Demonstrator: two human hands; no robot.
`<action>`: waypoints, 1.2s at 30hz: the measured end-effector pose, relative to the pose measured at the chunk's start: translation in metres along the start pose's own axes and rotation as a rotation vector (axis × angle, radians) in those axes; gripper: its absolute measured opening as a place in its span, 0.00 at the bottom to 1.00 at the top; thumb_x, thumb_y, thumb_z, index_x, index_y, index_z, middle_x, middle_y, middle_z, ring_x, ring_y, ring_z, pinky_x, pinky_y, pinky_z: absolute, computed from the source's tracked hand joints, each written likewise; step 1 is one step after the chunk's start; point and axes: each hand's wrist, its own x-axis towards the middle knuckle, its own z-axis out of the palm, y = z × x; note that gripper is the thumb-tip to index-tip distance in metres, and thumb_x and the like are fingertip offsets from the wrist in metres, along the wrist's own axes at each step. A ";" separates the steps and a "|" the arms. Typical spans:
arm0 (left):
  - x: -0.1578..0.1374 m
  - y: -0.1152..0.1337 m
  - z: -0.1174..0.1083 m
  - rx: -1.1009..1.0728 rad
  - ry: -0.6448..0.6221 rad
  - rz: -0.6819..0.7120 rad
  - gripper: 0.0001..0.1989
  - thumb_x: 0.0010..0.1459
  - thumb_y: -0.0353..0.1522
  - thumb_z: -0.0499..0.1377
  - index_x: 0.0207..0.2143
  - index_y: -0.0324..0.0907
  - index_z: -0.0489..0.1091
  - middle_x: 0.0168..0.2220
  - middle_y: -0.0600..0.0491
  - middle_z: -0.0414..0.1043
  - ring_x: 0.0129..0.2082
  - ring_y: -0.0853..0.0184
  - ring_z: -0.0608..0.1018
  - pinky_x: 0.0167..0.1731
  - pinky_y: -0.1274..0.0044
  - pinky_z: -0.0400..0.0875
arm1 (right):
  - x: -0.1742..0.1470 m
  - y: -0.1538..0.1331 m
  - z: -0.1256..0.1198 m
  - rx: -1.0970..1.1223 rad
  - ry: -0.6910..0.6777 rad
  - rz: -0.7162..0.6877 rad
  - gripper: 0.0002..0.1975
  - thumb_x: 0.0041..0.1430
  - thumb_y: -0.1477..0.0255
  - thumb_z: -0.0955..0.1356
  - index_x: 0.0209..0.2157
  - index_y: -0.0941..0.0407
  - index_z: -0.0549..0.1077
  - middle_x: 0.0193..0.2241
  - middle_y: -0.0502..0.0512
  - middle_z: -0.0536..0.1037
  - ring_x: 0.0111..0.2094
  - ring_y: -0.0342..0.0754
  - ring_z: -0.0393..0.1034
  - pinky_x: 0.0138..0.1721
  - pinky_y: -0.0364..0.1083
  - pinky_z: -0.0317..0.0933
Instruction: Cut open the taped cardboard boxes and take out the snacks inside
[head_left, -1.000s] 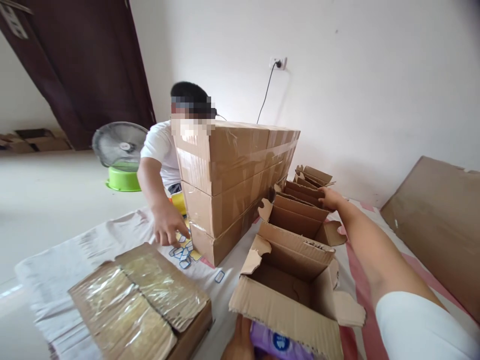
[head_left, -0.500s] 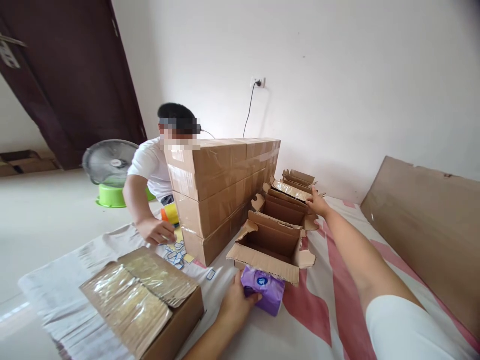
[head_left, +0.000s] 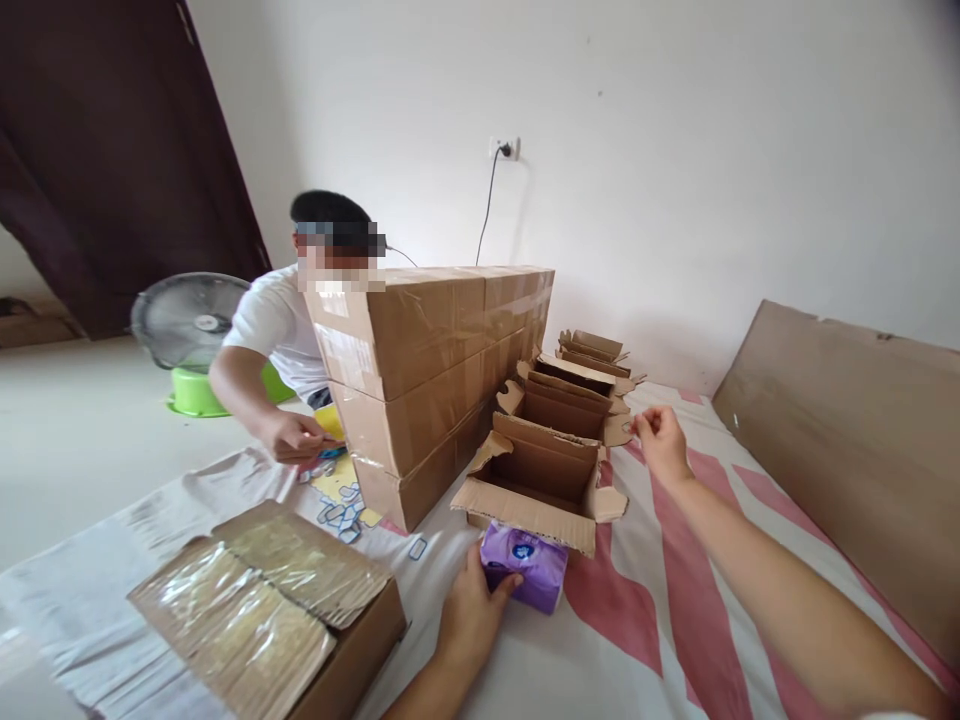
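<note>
The pack, outside the front box, is clamped in the left hand; the right hand curls by the second box, grip unclear. Both boxes gape unsealed; the stack is taped.

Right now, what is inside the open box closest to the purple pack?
Inside the open box, bare brown cardboard shows; its near flap hides the front part, so anything there can't be seen.
</note>
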 end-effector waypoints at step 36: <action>0.013 0.047 0.003 0.360 0.213 -0.029 0.20 0.63 0.38 0.59 0.54 0.40 0.65 0.54 0.45 0.67 0.50 0.59 0.74 0.48 0.62 0.73 | -0.497 -0.082 -0.162 0.178 -0.425 0.420 0.20 0.58 0.56 0.66 0.45 0.55 0.76 0.25 0.52 0.76 0.25 0.47 0.70 0.28 0.45 0.65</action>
